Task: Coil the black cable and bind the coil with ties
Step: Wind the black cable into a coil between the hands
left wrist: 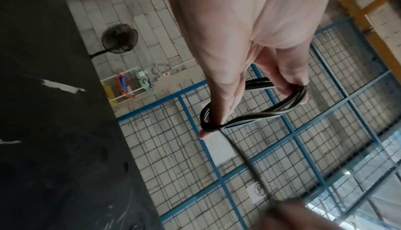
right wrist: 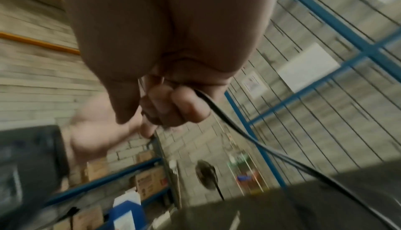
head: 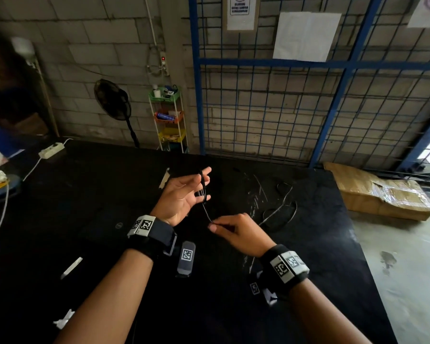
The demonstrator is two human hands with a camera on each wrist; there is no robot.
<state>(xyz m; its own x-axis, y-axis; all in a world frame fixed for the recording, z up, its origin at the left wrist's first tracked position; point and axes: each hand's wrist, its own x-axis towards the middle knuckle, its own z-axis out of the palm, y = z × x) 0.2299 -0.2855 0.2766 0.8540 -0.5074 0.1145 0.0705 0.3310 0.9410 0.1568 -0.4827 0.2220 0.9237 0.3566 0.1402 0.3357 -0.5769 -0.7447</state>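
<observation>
The black desk (head: 85, 194) reaches from the near edge to the wire fence (head: 283, 108). One black cable (head: 281, 209) — its loose end lies in loops on the desk's right part, and a strand rises leftward to a small coil whose long axis runs across the left hand (head: 181, 194), looped over spread fingers. The right hand (head: 236, 232) pinches the strand just below. Both hands are raised above the desk.
</observation>
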